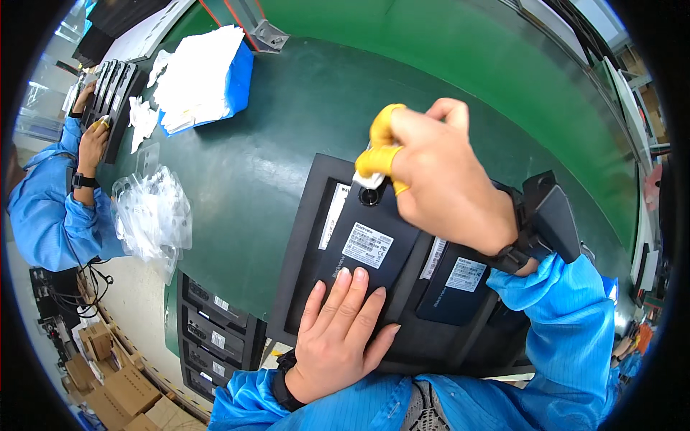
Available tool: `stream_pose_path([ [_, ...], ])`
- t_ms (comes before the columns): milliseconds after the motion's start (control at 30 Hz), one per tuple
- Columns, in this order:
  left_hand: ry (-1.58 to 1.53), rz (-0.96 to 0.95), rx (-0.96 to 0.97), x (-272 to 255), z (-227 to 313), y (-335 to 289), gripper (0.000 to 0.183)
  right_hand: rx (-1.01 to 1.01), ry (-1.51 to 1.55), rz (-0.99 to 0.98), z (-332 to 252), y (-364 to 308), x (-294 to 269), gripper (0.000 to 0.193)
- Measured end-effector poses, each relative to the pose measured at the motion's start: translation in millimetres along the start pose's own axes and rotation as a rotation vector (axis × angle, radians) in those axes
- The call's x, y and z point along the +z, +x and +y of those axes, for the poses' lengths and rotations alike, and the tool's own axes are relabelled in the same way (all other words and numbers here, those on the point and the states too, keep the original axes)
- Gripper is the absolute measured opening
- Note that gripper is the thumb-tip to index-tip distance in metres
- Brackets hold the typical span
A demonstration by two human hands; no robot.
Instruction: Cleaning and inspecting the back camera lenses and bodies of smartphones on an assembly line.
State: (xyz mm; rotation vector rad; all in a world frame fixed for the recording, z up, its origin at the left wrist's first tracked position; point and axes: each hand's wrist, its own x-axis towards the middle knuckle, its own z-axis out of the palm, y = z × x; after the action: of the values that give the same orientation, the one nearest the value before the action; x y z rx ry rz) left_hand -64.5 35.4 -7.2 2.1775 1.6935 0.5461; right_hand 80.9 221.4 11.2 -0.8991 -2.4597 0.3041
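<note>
A flat dark phone-like device (382, 267) with a white label and a round black camera lens lies tilted in a black foam tray (305, 237). My left hand (341, 337) rests on its lower end, fingers stretched out flat. Over its upper end is my right hand (445, 169), with yellow finger cots on some fingers. These fingers are closed on a folded white wipe (368, 179), which touches the device right beside the lens. Another such device (451, 284) lies in the compartment to the right, partly under my right wrist.
A blue box heaped with white wipes (198, 79) stands at the back left. Clear plastic pieces (152, 215) are piled at the table's left edge. Below them, another tray (215, 330) holds several devices. At far left a co-worker in a blue sleeve (54, 223) handles a black rack.
</note>
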Motion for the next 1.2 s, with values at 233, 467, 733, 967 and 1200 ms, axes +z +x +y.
stream_pose_path([
  [233,-0.012,-0.002,-0.010,0.1,-1.3,0.0,0.047,-0.059,-0.079,-0.026,-13.3,-9.2,4.7,0.029],
  [467,-0.005,-0.005,-0.009,-1.1,-1.7,-1.4,0.046,0.116,-0.138,-0.076,-31.8,-26.0,-6.3,0.038],
  [733,-0.008,0.005,0.010,-1.0,-2.9,-2.3,0.047,0.169,-0.241,-0.101,-42.6,-37.5,-15.8,0.042],
  [967,-0.007,-0.002,0.010,-0.6,-1.7,-0.6,0.047,0.192,-0.324,0.003,-30.4,-34.2,-39.6,0.035],
  [1200,0.001,-0.001,0.014,-0.4,-0.2,0.1,0.047,-0.041,-0.210,-0.026,-27.5,-41.4,-2.9,0.028],
])
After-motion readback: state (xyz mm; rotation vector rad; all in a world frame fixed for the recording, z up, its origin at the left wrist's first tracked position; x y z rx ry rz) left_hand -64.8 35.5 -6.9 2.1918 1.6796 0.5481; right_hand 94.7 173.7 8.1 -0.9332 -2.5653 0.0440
